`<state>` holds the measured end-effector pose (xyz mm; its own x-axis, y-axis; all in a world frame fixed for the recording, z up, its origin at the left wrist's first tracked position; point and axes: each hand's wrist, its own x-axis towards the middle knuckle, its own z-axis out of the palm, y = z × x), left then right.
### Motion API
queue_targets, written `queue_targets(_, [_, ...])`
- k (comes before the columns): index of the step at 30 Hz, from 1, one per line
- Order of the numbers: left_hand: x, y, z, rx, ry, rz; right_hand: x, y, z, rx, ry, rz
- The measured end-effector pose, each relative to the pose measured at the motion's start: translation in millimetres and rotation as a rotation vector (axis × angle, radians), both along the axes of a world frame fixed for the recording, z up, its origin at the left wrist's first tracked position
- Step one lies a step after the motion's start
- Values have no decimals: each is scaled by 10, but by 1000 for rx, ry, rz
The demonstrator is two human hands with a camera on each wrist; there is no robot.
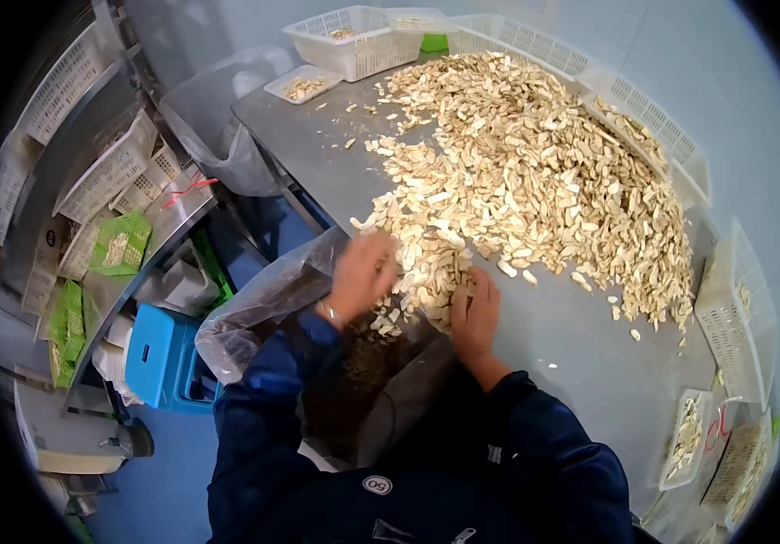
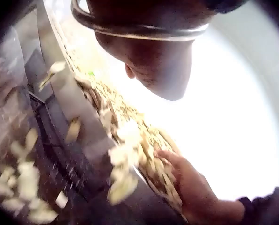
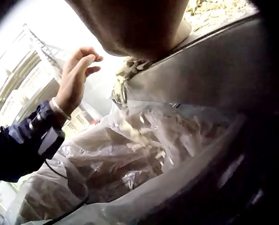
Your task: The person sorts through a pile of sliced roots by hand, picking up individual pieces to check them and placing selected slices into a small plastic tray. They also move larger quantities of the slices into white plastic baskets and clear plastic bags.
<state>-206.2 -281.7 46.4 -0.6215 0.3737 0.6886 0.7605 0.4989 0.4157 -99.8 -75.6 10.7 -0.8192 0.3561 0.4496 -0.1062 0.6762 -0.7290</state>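
Note:
A large heap of pale dried slices (image 1: pixel 517 172) spreads over the metal table (image 1: pixel 571 335). My right hand (image 1: pixel 476 313) lies along the near edge of the heap, its fingers extended against the slices at the table's front edge. Raised a little to the left is my left hand (image 1: pixel 361 276), fingers loosely bent with nothing in them; the right wrist view shows it above the edge (image 3: pixel 76 82). Between and below the hands, loose slices (image 3: pixel 139 136) drop off the table into a clear plastic bag (image 1: pixel 227 335). More falling slices (image 2: pixel 123 171) blur in the left wrist view.
White perforated baskets (image 1: pixel 345 45) line the back and right of the table. A small tray of slices (image 1: pixel 686 440) sits at the right. On the left stand a shelf rack (image 1: pixel 86 299) with baskets, a blue stool (image 1: pixel 159 358) and another clear bag (image 1: pixel 231 136).

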Motion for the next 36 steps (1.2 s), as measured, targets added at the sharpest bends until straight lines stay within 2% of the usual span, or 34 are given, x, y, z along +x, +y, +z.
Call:
queue_targets(2, [-602, -72, -96, -14, -55, 124, -60, -18, 6, 43, -2, -41])
queue_targets(4, [-1252, -155, -514, 10, -196, 64, -156, -71, -58, 84, 5, -70])
queue_targets(7, [-1633, -57, -645, 76, -340, -18, -275, -156, -41, 125, -16, -82])
queue_targets(11, [-1650, 149, -637, 11, -527, -208, -383, -272, -35, 137, -23, -26])
queue_targets(14, [-1303, 206, -396, 39, -762, -330, -383, -355, -48, 111, 2, 49])
queue_targets(18, [-1013, 25, -402, 192, -934, -365, -326, -526, -6, 130, 47, 178])
queue_targets(21, [-859, -257, -193, -1, -938, -213, -224, -691, 18, 88, 21, 373])
queue_targets(25, [-941, -343, -177, 16, -772, -175, -83, -684, 192, -139, 22, 499])
queue_targets(27, [-984, -196, -182, 91, -596, -199, -60, -476, 210, -113, 9, 415])
queue_targets(28, [-1040, -103, -113, -133, -636, -156, -52, -328, 211, -83, 0, 350])
queue_targets(31, [-1141, 291, -256, -200, -416, -207, -18, 222, 253, 49, 41, 120])
queue_targets(33, [-1211, 505, -188, -206, -560, -265, -7, 591, 348, 10, -84, -49])
queue_targets(36, [-1282, 714, -222, -89, -714, -308, -107, 1184, -135, 271, 212, -242])
